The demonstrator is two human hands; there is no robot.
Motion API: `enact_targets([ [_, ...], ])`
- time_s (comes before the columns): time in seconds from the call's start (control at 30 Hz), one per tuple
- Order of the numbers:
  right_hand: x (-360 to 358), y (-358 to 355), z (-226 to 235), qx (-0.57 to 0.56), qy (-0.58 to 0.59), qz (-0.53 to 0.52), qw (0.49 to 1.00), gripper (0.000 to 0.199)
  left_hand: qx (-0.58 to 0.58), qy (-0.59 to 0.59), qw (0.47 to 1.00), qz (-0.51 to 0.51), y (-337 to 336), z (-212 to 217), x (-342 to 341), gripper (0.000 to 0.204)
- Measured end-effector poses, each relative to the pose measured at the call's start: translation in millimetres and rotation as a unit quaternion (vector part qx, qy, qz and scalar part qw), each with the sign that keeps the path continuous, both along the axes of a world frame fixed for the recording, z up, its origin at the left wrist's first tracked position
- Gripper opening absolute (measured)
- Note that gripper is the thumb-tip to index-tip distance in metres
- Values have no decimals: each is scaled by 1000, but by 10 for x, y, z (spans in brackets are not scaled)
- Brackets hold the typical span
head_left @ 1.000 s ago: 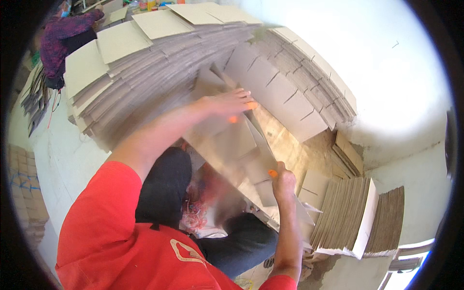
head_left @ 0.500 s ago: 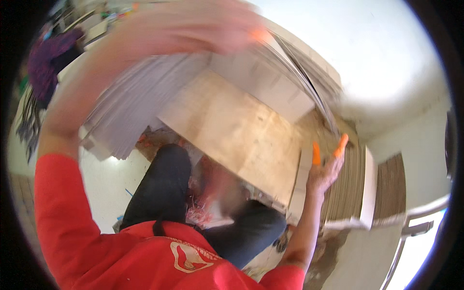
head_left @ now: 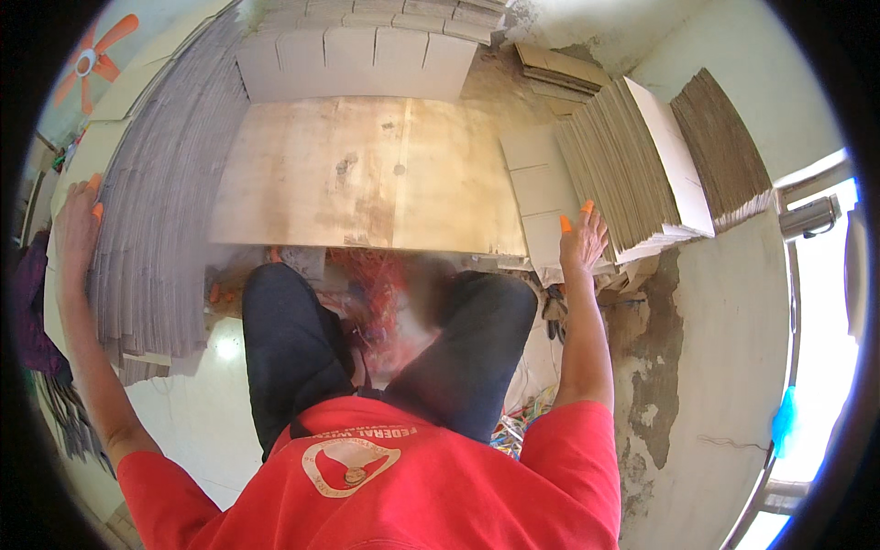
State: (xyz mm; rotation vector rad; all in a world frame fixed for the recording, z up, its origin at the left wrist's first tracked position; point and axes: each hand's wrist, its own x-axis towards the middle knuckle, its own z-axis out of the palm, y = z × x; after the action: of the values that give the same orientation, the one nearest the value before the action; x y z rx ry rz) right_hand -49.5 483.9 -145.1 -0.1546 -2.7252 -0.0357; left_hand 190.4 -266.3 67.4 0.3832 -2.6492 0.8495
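Orange covers sit on the thumb and a finger of each hand. My left hand (head_left: 77, 234) lies with fingers stretched out along the outer side of a tall stack of cardboard sheets (head_left: 151, 220), and nothing shows in its grip. My right hand (head_left: 584, 242) is open, fingers apart, in front of another stack of slotted cardboard sheets (head_left: 612, 165); I cannot tell whether it touches them. Between the hands is a worn wooden board (head_left: 367, 174) with a bare, stained top. A pale slotted cardboard sheet (head_left: 534, 188) lies along the board's right side.
Slotted cardboard pieces (head_left: 353, 62) stand along the board's far edge. More brown stacks (head_left: 720, 147) lean against the right wall. Red plastic strands (head_left: 380, 293) lie below the board, between my knees. A person in dark clothing (head_left: 41, 307) is at the far left, beside an orange fan (head_left: 87, 62).
Both hands have let go of the thin cardboard sheet they held raised over the far side. My left hand has come down to the left stack, and my view has turned.
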Motion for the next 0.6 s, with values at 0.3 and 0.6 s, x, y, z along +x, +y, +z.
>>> enact_targets([
  [0.3, 430, 197, -352, 86, 40, 122, 988, 53, 48, 85, 963, -251, 1388, -10, -300, 39],
  [0.6, 605, 136, -709, -559, 11, -212, 801, 21, 308, -43, 883, -351, 2572, -984, -845, 33],
])
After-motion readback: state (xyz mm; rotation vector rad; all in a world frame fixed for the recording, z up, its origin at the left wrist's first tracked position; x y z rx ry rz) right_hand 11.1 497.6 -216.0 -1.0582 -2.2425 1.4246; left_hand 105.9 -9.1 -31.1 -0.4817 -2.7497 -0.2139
